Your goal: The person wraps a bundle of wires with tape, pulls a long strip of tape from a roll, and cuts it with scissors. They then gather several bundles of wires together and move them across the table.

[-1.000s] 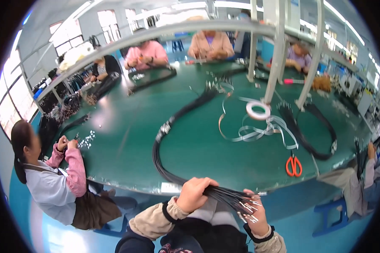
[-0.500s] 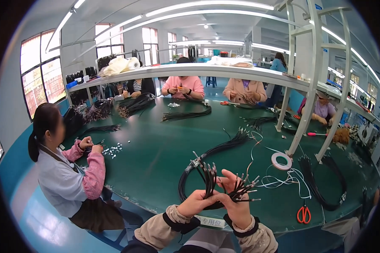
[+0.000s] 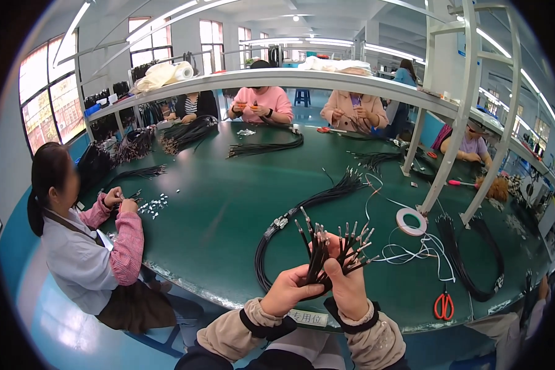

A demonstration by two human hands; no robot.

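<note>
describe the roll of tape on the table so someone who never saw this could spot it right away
Start at the big green table and move to its right side, near the foot of the slanted white frame post. The tape roll lies flat there among loose white cord: a white ring, the only one.

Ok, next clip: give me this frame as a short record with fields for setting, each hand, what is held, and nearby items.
setting: large green worktable with several seated people around it
left hand: closed in a grip on the wire bundle
right hand: closed in a grip on the same bundle, thumb up
held: black wire bundle, metal-tipped ends fanned upward, the rest looping onto the table
nearby: white tape roll; orange-handled scissors; loose white cord
co-worker: person in a pink-sleeved top at the left edge, handling small parts
</note>
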